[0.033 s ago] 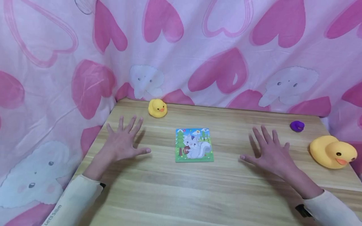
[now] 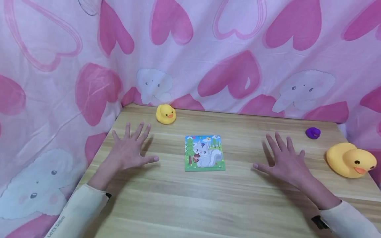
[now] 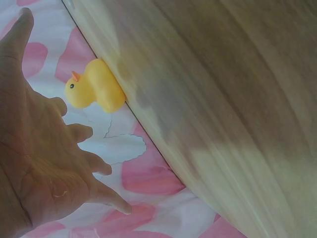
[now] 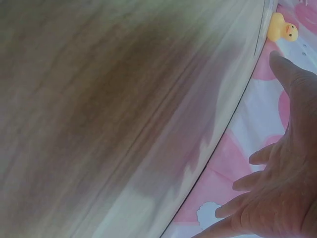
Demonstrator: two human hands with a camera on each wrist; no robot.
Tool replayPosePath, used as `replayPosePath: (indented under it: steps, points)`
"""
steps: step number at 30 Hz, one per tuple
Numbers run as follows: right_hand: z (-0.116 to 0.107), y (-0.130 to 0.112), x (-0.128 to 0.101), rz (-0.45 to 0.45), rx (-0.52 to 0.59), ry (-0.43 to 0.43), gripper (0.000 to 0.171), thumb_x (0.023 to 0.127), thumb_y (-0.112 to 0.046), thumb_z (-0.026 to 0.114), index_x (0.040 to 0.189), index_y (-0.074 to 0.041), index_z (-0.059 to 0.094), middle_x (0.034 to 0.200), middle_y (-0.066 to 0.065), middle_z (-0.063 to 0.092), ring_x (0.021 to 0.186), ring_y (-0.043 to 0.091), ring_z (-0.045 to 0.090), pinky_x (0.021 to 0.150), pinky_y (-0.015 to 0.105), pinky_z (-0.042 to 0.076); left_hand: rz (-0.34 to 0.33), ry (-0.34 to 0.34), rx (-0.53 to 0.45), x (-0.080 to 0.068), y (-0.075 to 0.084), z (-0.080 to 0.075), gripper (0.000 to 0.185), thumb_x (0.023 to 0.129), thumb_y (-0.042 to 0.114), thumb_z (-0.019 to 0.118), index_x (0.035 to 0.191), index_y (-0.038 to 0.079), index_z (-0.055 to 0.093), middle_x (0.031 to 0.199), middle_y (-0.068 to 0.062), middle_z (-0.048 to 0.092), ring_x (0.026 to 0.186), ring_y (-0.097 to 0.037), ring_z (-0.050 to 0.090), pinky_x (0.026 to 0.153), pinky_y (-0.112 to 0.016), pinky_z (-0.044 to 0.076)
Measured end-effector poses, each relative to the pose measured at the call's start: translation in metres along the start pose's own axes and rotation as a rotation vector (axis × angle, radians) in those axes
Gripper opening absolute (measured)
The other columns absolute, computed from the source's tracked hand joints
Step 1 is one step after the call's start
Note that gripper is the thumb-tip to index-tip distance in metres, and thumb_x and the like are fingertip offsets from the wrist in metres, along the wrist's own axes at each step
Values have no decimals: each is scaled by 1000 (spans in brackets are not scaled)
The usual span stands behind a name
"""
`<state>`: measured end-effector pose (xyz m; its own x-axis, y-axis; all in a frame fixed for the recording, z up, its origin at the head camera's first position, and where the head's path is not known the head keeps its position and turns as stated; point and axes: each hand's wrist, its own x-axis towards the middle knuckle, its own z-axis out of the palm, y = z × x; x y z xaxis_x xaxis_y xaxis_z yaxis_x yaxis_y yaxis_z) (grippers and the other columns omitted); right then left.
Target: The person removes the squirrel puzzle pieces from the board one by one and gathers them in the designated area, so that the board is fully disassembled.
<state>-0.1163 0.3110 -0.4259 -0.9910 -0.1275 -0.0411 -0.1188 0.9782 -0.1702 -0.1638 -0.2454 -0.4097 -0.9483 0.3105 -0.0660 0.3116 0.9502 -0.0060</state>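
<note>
A square picture board [image 2: 204, 153] printed with a grey-white squirrel, an acorn and green trees lies flat in the middle of the wooden table. To its left, my left hand [image 2: 128, 152] is held with fingers spread, palm down and nothing in it. A small yellow rubber duck [image 2: 166, 114] sits just beyond those fingertips; the left wrist view shows this duck [image 3: 96, 87] past the splayed hand [image 3: 39, 153]. On the board's right, my right hand [image 2: 285, 162] is likewise spread and holds nothing. Both hands cast shadows on the wood and stay apart from the board.
A tiny purple duck [image 2: 313, 133] stands near the back right corner. In front of it sits a big yellow duck [image 2: 348, 160], right of the right hand. A pink curtain [image 2: 184, 66] with hearts hangs along the table's back and left edges.
</note>
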Motion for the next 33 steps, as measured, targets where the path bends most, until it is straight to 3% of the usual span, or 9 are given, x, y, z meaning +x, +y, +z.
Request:
replayPosePath:
  steps: [6, 12, 19, 25, 33]
  points:
    - [-2, 1, 4, -8, -14, 8, 126, 83, -86, 63, 172, -19, 4, 178, 24, 5, 155, 66, 9, 99, 99, 12, 16, 19, -14, 4, 0, 0, 128, 77, 102, 44, 171, 30, -2, 181, -11, 7, 158, -64, 2, 107, -96, 2]
    - [-6, -9, 10, -41, 18, -11, 125, 84, -86, 62, 172, -18, 5, 178, 23, 5, 160, 58, 3, 104, 96, 11, 87, 26, -62, 16, 13, -3, 125, 80, 99, 47, 171, 30, -3, 181, -8, 8, 161, -58, 3, 108, -95, 3]
    - [-4, -33, 17, -100, 48, -29, 122, 85, -86, 60, 172, -20, 8, 178, 22, 11, 161, 56, 9, 111, 92, 14, 171, -38, -113, 29, 35, 3, 122, 83, 94, 51, 172, 29, -2, 181, -1, 5, 165, -50, 2, 114, -91, 3]
    - [4, -56, 24, -196, 75, -20, 114, 87, -75, 71, 171, -20, 17, 178, 18, 16, 163, 51, 11, 116, 87, 17, 210, -131, -169, 38, 53, 7, 123, 83, 90, 57, 172, 27, 1, 181, 6, 3, 167, -43, 2, 121, -84, -4]
    - [7, -82, 39, -324, 65, -3, 108, 89, -67, 75, 171, -22, 22, 178, 14, 21, 164, 46, 14, 120, 82, 20, 279, -208, -152, 49, 73, 15, 113, 86, 89, 54, 172, 30, 9, 180, 8, 6, 168, -36, 2, 122, -83, -1]
